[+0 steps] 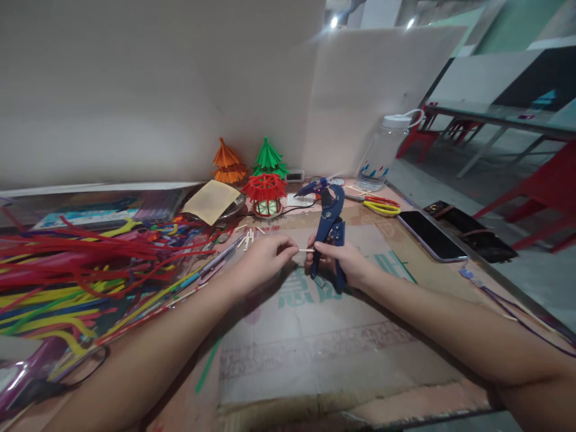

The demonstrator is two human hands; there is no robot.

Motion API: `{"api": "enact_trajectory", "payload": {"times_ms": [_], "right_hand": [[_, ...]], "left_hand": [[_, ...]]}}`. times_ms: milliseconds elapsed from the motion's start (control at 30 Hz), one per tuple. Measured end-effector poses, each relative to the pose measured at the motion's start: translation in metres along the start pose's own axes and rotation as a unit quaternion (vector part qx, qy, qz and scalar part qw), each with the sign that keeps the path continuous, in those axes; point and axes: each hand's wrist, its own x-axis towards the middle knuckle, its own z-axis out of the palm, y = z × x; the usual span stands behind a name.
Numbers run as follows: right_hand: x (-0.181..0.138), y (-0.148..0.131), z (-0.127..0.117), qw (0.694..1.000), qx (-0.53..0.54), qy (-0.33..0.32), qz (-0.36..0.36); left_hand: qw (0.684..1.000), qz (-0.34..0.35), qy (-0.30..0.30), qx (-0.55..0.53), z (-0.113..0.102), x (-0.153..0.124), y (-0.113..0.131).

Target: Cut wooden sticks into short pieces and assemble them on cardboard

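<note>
Between the thumb and fingertips of my left hand one end of a thin pale wooden stick is pinched. The stick's other end reaches the thumb of my right hand. That hand is closed around the handles of dark blue cutting pliers, held upright with the head pointing away from me. Whether the right fingers also press on the stick is hard to make out. Several short pale stick pieces lie beyond my left hand. Under both hands is a printed plastic sheet.
Red pipe cleaners and other colours crowd the left. At the back stand small red, green and orange roofed models. Yellow-handled scissors, a phone and a clear water bottle are at the right.
</note>
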Motion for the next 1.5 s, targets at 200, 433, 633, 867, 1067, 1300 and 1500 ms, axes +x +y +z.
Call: {"api": "enact_trajectory", "payload": {"times_ms": [200, 433, 633, 867, 1067, 1300, 1500], "right_hand": [[0.005, -0.003, -0.005, 1.000, 0.022, 0.000, -0.007], [0.008, -0.003, -0.008, 1.000, 0.021, 0.003, -0.014], [0.003, -0.002, -0.005, 1.000, -0.012, -0.003, 0.000], [0.003, 0.000, -0.007, 0.999, -0.032, -0.036, 0.016], [0.007, -0.002, -0.009, 0.999, -0.021, -0.042, 0.023], [0.009, -0.004, -0.007, 0.999, -0.001, -0.034, 0.027], [0.010, -0.012, -0.009, 1.000, 0.000, -0.023, 0.014]], "left_hand": [[1.000, -0.019, 0.006, -0.002, -0.005, 0.002, -0.009], [0.999, -0.033, 0.008, -0.020, -0.001, 0.001, -0.008], [1.000, -0.012, 0.009, -0.013, 0.001, -0.001, 0.004], [1.000, -0.006, 0.002, 0.015, 0.001, -0.001, 0.004], [1.000, -0.001, 0.005, 0.024, -0.002, -0.001, 0.007], [0.999, -0.012, 0.033, 0.007, -0.002, 0.004, -0.008], [0.998, -0.027, 0.019, -0.047, 0.000, 0.006, -0.015]]}}
